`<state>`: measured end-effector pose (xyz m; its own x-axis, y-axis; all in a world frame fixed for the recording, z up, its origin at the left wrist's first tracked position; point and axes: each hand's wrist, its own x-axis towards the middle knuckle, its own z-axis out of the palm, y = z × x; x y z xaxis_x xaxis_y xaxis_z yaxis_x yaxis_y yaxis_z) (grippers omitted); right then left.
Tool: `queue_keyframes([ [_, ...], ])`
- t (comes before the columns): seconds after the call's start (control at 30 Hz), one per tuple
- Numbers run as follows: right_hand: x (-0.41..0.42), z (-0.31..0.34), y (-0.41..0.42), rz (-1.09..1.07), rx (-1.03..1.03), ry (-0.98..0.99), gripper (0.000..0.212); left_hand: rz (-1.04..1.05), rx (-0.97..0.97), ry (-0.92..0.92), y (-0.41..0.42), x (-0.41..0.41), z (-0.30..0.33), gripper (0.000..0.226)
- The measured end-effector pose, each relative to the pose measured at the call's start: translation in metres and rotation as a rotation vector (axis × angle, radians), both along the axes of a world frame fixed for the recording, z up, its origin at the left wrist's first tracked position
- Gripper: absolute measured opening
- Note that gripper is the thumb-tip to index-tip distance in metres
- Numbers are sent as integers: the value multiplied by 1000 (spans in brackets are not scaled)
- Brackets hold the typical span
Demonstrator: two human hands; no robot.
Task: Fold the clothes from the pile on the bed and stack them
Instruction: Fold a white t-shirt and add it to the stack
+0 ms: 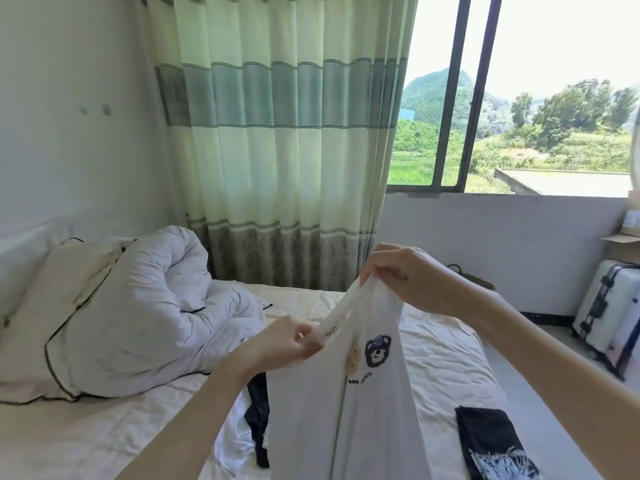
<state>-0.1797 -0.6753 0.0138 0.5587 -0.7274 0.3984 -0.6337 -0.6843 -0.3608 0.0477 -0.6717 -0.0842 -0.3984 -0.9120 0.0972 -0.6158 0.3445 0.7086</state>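
Note:
A white T-shirt [374, 420] with a bear print hangs in the air over the bed [440, 368]. My left hand [291, 341] pinches its collar near the label. Higher and to the right, my right hand [405, 275] grips bunched fabric at the shirt's top. Behind the shirt, the pile [249, 424] of white and dark clothes lies on the sheet, partly hidden. A folded black garment [491, 445] with a pale print lies flat at the lower right of the bed.
A bunched white duvet [152, 306] and a pillow [52, 306] fill the bed's left side. A green striped curtain [277, 133] hangs behind. A white suitcase [609, 310] and a cardboard box [623, 247] stand on the floor at the right wall.

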Motion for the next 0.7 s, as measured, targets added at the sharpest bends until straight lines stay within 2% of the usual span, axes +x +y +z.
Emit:
queue_keyframes([
  [0.07,-4,1,-8,-50,2,-15,36,133,-5,-39,-2,19,0,45],
  [0.13,-7,1,-15,-109,34,33,35,241,-51,-81,-5,42,11,32],
  [0.23,-7,-4,-25,-188,102,246,35,354,-114,-248,-11,68,37,10],
  [0.3,-3,-7,-31,-215,121,269,24,405,-95,-283,-12,82,51,11],
  [0.33,0,-6,-35,-215,114,257,29,420,-80,-268,-13,87,56,13],
  [0.4,3,-4,-43,-233,102,241,36,441,-49,-170,-10,95,65,15],
  [0.53,2,8,-54,-274,27,168,25,484,-28,230,-1,93,81,15],
  [0.63,-1,20,-58,-315,-32,111,25,492,-139,374,7,85,100,18],
  [0.7,-4,29,-58,-356,-62,95,29,523,-253,352,11,82,114,18],
])
